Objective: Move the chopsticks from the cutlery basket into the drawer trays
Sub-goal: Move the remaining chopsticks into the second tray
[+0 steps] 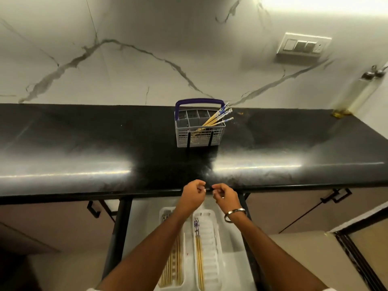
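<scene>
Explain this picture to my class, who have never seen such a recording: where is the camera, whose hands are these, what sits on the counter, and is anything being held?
There is one picture, from a camera worn on a person's head, looking forward and down. No machine: the left hand and right hand are bare, loosely curled, and seem to hold nothing. On the black counter stands a cutlery basket with chopsticks leaning out. Below, an open drawer holds white trays with some chopsticks already laid in.
</scene>
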